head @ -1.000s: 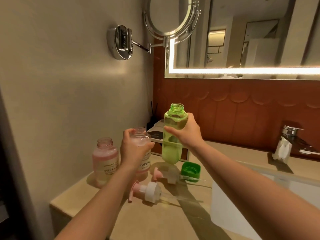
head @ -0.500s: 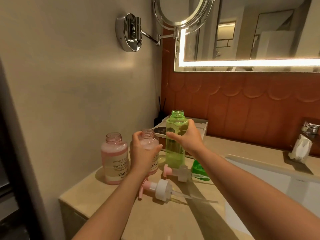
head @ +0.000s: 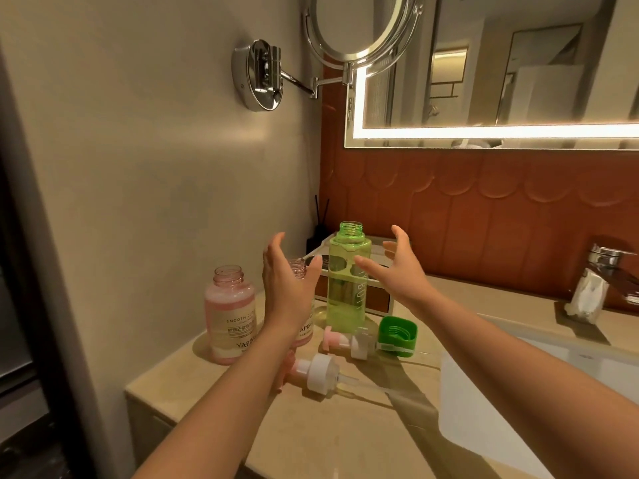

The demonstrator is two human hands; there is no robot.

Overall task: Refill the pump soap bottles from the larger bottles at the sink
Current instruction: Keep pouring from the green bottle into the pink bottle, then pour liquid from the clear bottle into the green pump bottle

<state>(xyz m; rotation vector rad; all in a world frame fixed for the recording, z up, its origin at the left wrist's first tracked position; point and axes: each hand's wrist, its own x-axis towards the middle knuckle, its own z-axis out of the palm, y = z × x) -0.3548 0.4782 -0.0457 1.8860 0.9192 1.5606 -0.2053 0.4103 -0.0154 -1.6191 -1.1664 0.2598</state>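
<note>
A tall green bottle [head: 346, 288] stands uncapped on the beige counter [head: 345, 426]. Left of it stand two pink soap bottles without pumps: one in plain sight [head: 230, 314], the other [head: 302, 299] mostly hidden behind my left hand [head: 288, 281]. That hand is raised with fingers spread and holds nothing. My right hand [head: 394, 267] hovers open just right of the green bottle, not touching it. Two pump heads lie on the counter, one [head: 320, 372] near my left wrist, one [head: 349, 342] by the green cap [head: 397, 335].
The white sink basin [head: 518, 392] opens to the right, with a chrome tap [head: 608, 267] behind it. A box tray [head: 378, 292] and a reed diffuser [head: 320, 226] stand at the back wall. A swing-arm mirror [head: 359, 29] hangs above.
Both hands have let go of their bottles and lifted away with fingers spread. The green bottle now stands on the counter; it was held in the air a second ago.
</note>
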